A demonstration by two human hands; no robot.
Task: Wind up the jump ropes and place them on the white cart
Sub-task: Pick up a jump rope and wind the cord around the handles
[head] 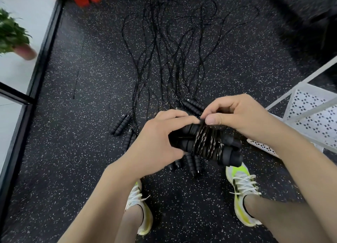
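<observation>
1. Head view, hands: left hand (156, 142) curled round the near end of a pair of black foam handles (231, 151), gripping them together; right hand (237, 115) above, thumb and fingertips pinching the cord (206, 142) at the top of the coil.
2. Head view, key relation: bundle held in front of the body, above the feet, its long axis running left to right and dipping slightly toward the right. Cart (310, 115) just beside the bundle on the right, so right hand nearer it. Judged: winding nearly finished, tail end being tucked; next, a short carry rightward onto the cart shelf.
3. Head view, look of the bundle: two ribbed handles side by side, thin glossy cord wrapped crosswise round their middle in several tight turns, handle ends sticking out to the right.
4. Head view, the rest: more ropes (164, 51) unwound on the speckled floor (73, 133), cords trailing away from the person, handles lying in pairs near the feet. Likely still many to wind.
</observation>
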